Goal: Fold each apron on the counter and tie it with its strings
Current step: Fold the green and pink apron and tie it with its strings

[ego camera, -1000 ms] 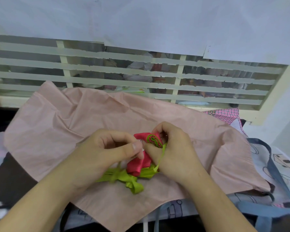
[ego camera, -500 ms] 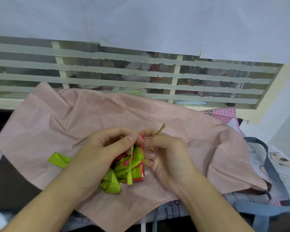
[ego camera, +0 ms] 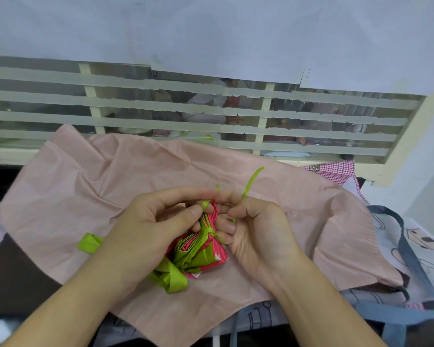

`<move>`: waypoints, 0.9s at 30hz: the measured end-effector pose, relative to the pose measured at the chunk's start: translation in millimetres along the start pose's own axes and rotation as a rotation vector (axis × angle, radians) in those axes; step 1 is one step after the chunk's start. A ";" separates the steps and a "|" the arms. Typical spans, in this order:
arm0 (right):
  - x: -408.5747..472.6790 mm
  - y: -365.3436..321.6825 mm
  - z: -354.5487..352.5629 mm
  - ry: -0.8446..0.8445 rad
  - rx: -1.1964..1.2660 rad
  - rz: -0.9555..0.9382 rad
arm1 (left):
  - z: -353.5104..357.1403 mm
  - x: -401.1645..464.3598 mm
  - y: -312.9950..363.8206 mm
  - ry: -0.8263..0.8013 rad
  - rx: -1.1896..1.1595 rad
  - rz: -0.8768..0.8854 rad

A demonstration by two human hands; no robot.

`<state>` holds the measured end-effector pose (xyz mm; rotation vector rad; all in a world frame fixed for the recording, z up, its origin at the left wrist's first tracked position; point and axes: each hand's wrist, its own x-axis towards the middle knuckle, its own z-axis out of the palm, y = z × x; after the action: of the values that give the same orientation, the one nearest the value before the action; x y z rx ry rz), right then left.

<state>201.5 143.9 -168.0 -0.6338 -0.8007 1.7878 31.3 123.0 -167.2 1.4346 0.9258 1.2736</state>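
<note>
Both hands work over the pink apron spread on the counter: the left hand pinches a green string on the folded bundle, the right hand pinches another string; pull both evenly so the knot cinches snug around the bundle's middle

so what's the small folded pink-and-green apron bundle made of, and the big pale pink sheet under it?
Small folded pink-and-green apron bundle: looks like thin synthetic fabric, slightly glossy, judging by the sheen on its tight pleats. Its narrow green strings look like satin-like ribbon tape. Big pale pink sheet: matte, with sharp paper-like creases; possibly nonwoven or coated cloth, cannot tell which.
</note>
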 end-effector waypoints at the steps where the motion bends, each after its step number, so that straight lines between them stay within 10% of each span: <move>1: 1.3 1.3 -0.1 0.009 -0.029 -0.005 | 1.8 -0.3 0.4 0.015 0.047 0.035; 9: 0.3 3.0 -0.7 0.241 -0.629 -0.248 | 2.7 0.7 -5.9 0.147 0.253 0.064; 17: 1.0 0.8 -7.2 0.406 -0.709 -0.366 | 10.3 1.3 -9.0 0.112 0.204 0.031; 27: -16.5 -15.7 1.4 0.056 -0.910 -0.469 | 21.4 -0.9 -14.9 0.001 0.329 0.030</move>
<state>215.2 132.0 -154.3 -0.9612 -1.5886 0.9168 53.1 122.0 -181.5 1.7062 1.1580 1.1815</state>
